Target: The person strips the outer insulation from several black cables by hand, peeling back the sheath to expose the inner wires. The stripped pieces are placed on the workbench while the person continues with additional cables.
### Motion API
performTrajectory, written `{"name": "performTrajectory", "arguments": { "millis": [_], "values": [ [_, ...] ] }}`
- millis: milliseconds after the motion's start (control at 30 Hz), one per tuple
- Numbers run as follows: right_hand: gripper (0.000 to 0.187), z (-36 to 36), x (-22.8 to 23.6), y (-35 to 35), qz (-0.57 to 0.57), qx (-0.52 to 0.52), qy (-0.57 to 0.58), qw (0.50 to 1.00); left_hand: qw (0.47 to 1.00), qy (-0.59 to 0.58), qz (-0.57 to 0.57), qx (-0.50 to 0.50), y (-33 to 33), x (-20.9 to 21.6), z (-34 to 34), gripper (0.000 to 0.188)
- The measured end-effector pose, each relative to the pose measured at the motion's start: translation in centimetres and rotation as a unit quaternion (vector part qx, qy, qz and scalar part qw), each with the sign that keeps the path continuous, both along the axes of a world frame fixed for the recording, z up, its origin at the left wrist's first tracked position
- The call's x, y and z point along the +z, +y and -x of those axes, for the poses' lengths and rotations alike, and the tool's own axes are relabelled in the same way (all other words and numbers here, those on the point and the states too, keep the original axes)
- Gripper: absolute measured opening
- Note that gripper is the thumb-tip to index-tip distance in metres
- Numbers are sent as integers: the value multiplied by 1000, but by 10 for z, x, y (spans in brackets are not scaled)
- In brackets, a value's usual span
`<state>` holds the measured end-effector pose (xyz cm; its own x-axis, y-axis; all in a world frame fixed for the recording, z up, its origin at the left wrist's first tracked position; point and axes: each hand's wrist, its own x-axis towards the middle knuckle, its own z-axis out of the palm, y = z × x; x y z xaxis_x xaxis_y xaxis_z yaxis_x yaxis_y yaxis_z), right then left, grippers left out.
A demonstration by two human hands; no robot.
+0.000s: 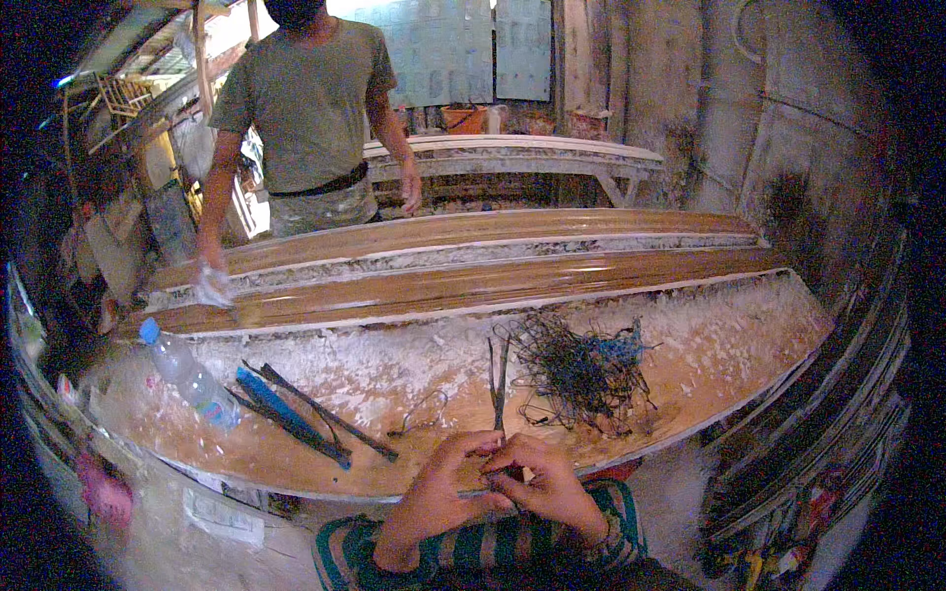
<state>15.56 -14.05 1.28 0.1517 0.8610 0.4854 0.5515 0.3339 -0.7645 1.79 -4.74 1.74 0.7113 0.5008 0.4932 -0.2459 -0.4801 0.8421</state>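
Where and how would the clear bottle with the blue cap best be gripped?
Probably around the middle of the bottle, coming from its left: the body is long and rounded, wider than its neck, and blue and dark strips lie close on its right, near the base. The blue cap points far-left; whether it stands or lies is unclear.
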Motion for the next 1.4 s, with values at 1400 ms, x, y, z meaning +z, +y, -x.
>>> {"name": "performTrajectory", "arguments": {
  "millis": [1400],
  "values": [
    [26,-18,5,4,-10,-182,33,983,994,64,-10,-85,-22,-6,-6,34]
  ]
}}
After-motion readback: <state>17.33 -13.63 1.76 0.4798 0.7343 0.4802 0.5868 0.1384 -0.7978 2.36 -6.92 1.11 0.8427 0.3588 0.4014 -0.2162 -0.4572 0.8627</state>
